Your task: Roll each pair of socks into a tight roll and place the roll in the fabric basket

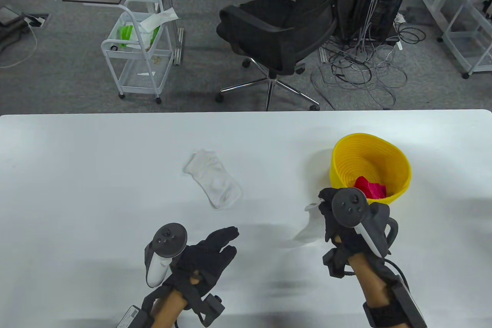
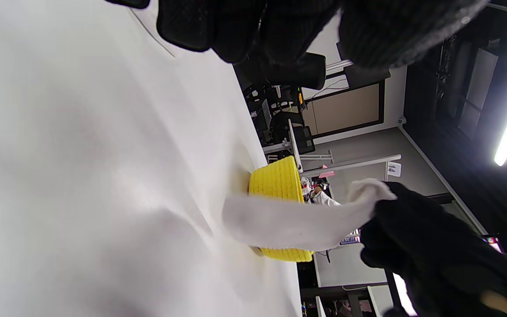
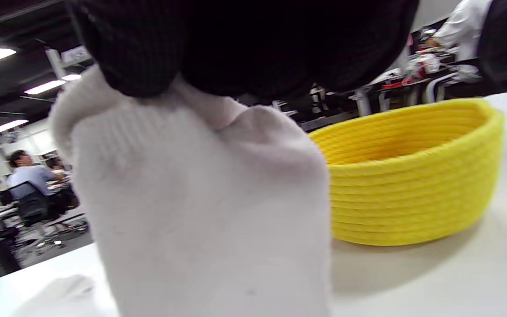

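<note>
The right hand (image 1: pixel 338 216) pinches a white sock (image 3: pixel 200 211) beside the yellow basket (image 1: pixel 399 166); its mate (image 1: pixel 215 182) lies leftward, nearer the relaxed, empty left hand (image 1: pixel 207 255).

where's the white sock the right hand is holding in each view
Table view: held white sock hangs lower right of centre, below-left of the right hand, mostly hidden.
Left wrist view: sock stretches across centre right, in front of the yellow basket.
Right wrist view: sock fills the centre, hanging from the fingers.
Shared landmark: the yellow basket.
</note>
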Tool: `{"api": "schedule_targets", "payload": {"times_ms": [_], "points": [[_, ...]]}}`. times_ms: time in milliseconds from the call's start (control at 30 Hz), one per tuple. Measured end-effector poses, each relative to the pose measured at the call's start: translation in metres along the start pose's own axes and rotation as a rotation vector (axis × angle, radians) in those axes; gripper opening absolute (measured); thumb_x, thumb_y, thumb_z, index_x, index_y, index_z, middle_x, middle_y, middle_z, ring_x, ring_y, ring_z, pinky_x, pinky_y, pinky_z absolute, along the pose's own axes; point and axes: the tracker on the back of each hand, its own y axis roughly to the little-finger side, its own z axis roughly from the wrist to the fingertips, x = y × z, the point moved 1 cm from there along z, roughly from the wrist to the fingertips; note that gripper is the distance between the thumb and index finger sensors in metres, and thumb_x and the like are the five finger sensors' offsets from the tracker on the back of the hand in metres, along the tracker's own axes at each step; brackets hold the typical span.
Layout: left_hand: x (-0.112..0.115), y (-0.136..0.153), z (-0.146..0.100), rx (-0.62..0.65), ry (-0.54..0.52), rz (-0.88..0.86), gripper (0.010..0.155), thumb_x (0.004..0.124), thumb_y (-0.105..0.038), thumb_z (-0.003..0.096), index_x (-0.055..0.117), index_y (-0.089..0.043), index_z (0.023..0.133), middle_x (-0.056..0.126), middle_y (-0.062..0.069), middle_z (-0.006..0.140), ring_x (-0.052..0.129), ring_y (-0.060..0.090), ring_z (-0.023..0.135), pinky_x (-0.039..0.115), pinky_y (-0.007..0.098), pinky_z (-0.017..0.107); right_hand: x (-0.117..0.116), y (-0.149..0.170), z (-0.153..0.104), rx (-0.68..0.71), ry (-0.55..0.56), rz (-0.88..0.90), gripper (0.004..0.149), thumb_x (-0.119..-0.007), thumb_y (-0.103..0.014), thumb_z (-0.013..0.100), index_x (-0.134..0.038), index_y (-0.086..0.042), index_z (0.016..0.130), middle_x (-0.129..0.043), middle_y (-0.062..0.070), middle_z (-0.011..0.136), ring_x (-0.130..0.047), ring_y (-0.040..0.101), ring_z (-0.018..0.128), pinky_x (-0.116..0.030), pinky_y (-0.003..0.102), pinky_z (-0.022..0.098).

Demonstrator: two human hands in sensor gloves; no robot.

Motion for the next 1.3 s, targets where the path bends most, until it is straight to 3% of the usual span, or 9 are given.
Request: {"api": "schedule_targets", "payload": {"times_ms": [200,433,500,600,833,1000,1300], "points": [[-0.014,-0.002,-0.004,0.017,-0.056,-0.048,0.067,0.073,-0.052,0.0406,0.062,-0.026,0.102,0.057,0.007,0.111,0.059,0.034,0.104,0.047,0.054,0.073,0.016,-0.048,-0.043,0.186,-0.017,0.015,0.044,-0.084,-0.040,0.040,-0.082,-0.028,0.083,-0.089,-0.005,0.079,-0.095,0.017,0.063,-0.081,0.046,0.053],[-0.027,0.004,-0.004,-0.003,-0.103,-0.084,0.067,0.073,-0.052,0.0406,0.062,-0.026,0.102,0.058,0.007,0.111,0.059,0.034,0.104,0.047,0.054,0.073,-0.003,-0.086,-0.065,0.308,-0.245,0.001,0.044,-0.085,-0.041,0.041,-0.084,-0.027,0.082,-0.090,-0.004,0.079,-0.095,0.018,0.063,-0.080,0.047,0.053],[-0.028,0.006,-0.003,-0.013,-0.104,-0.082,0.067,0.073,-0.052,0.0407,0.062,-0.027,0.102,0.057,0.007,0.111,0.059,0.034,0.104,0.047,0.053,0.073,-0.018,-0.091,-0.063,0.300,-0.296,-0.022,0.044,-0.085,-0.042,0.041,-0.084,-0.027,0.082,-0.090,-0.004,0.079,-0.095,0.018,0.063,-0.080,0.047,0.054],[-0.029,0.008,-0.002,-0.022,-0.105,-0.089,0.067,0.073,-0.052,0.0407,0.062,-0.027,0.102,0.057,0.007,0.111,0.059,0.034,0.104,0.046,0.053,0.073,-0.058,-0.095,-0.049,0.250,-0.374,-0.077,0.044,-0.085,-0.043,0.041,-0.083,-0.028,0.082,-0.090,-0.005,0.079,-0.095,0.017,0.063,-0.080,0.047,0.054],[-0.030,0.012,-0.001,-0.042,-0.103,-0.083,0.067,0.073,-0.052,0.0407,0.062,-0.026,0.102,0.058,0.007,0.111,0.059,0.034,0.104,0.047,0.054,0.073,-0.131,-0.087,-0.011,0.121,-0.322,-0.062,0.044,-0.085,-0.044,0.038,-0.083,-0.030,0.080,-0.090,-0.008,0.077,-0.095,0.014,0.062,-0.081,0.044,0.053],[-0.028,0.012,0.000,-0.044,-0.079,-0.062,0.068,0.073,-0.053,0.0406,0.062,-0.026,0.102,0.058,0.007,0.111,0.059,0.034,0.104,0.046,0.054,0.073,-0.153,-0.087,0.006,0.063,-0.329,-0.010,0.044,-0.085,-0.044,0.038,-0.083,-0.032,0.080,-0.090,-0.009,0.077,-0.095,0.013,0.062,-0.081,0.044,0.054],[-0.027,0.013,0.002,-0.058,-0.072,-0.047,0.068,0.073,-0.053,0.0407,0.062,-0.026,0.102,0.058,0.007,0.111,0.059,0.034,0.104,0.046,0.054,0.073,-0.180,-0.091,0.020,0.018,-0.326,-0.084,0.044,-0.086,-0.044,0.038,-0.083,-0.033,0.080,-0.091,-0.011,0.077,-0.096,0.012,0.063,-0.082,0.043,0.054]]}}
